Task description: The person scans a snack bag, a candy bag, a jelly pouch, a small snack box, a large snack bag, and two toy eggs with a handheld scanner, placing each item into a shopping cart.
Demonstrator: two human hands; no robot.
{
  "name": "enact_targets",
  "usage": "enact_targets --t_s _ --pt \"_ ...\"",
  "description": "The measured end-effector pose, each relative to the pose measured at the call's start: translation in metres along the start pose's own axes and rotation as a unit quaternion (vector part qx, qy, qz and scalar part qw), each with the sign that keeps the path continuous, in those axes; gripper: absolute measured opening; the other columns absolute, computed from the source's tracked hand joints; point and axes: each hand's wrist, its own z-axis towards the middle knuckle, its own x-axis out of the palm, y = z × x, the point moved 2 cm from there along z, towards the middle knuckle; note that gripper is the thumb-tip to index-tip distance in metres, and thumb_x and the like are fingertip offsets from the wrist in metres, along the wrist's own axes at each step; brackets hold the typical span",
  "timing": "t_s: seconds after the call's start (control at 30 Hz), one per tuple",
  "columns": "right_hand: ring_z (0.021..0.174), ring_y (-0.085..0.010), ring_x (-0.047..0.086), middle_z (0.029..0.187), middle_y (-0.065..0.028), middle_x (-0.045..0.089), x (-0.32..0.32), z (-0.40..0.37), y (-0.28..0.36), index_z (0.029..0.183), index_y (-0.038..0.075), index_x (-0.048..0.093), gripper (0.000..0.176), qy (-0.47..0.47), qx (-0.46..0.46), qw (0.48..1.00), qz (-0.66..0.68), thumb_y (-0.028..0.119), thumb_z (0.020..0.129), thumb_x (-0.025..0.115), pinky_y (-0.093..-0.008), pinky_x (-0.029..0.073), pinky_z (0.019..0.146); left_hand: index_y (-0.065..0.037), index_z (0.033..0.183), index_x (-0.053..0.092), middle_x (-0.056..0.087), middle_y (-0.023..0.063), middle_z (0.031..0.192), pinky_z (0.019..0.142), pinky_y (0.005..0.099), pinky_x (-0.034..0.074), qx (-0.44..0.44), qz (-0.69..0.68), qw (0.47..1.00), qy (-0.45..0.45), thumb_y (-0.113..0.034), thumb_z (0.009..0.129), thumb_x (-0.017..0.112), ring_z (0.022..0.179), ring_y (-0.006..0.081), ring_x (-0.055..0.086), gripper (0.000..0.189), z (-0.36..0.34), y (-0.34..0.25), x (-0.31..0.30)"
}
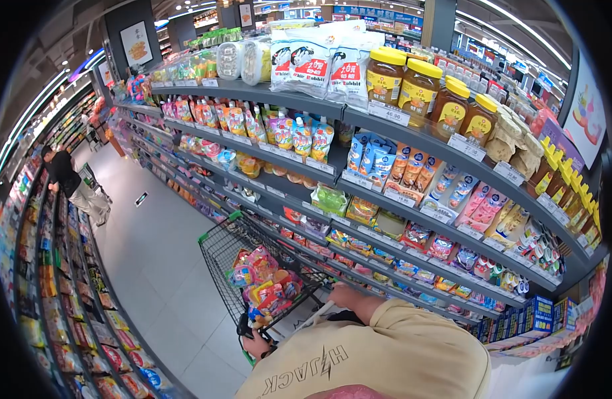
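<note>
A shopping cart (pixel 216 256) of dark wire mesh with green corners stands in front of me, beside the right-hand shelves. Colourful snack packages (pixel 269 286) are heaped inside it. My left hand (pixel 256 344) is closed around the black end of the cart's handle, with a dark band at its wrist. On the other side, my right hand (pixel 346 296) is closed at the handle's far end, by a pale bar or strap (pixel 317 312); its fingertips are partly hidden. The front of my beige shirt (pixel 372 352) fills the bottom of the view.
Tall shelves (pixel 253 139) on the right carry pouches, White Rabbit candy bags (pixel 306 66) and yellow-lidded jars (pixel 386 76). Low racks of packaged snacks (pixel 66 279) line the left. A person in black (pixel 66 176) stands farther along the tiled aisle (pixel 153 246), near another cart (pixel 93 183).
</note>
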Motion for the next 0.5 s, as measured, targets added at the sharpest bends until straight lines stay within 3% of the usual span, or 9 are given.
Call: enact_targets --t_s 0.23,0.33,0.43,0.5 --pt "0.116 -0.0347 0.074 0.104 -0.0088 0.081 -0.005 0.002 0.001 0.105 0.028 0.083 0.025 0.036 0.013 0.999 0.016 0.013 0.090 0.071 -0.0495 0.042 0.122 0.005 0.116 0.070 0.076 0.0188 0.095 0.082 0.0447 0.057 -0.005 0.001 1.000 0.006 -0.015 0.097 0.073 0.085 0.0323 0.074 0.028 0.004 0.011 0.003" --pt "0.117 -0.0320 0.074 0.106 -0.0071 0.081 0.007 0.003 -0.004 0.109 0.031 0.083 0.029 0.011 0.003 1.000 0.015 0.013 0.090 0.071 -0.0490 0.043 0.122 0.005 0.114 0.070 0.076 0.0181 0.094 0.081 0.0448 0.057 0.004 0.009 1.000 0.007 -0.015 0.097 0.073 0.084 0.0318 0.074 0.026 0.002 0.008 0.001" --pt "0.125 -0.0329 0.071 0.112 -0.0071 0.081 0.017 0.001 -0.007 0.117 0.034 0.082 0.037 -0.049 0.008 0.998 0.025 0.012 0.089 0.073 -0.0487 0.042 0.122 0.005 0.112 0.070 0.076 0.0175 0.092 0.079 0.0446 0.057 0.006 -0.009 1.000 0.002 -0.015 0.098 0.072 0.083 0.0310 0.073 0.025 0.001 0.004 0.001" --pt "0.131 -0.0361 0.068 0.116 -0.0080 0.081 0.021 0.004 -0.011 0.122 0.035 0.081 0.042 -0.013 0.013 0.999 0.045 0.011 0.088 0.073 -0.0487 0.042 0.123 0.005 0.112 0.070 0.076 0.0173 0.092 0.079 0.0445 0.057 -0.007 -0.009 1.000 0.013 -0.015 0.098 0.072 0.083 0.0308 0.073 0.024 -0.002 -0.001 -0.001"
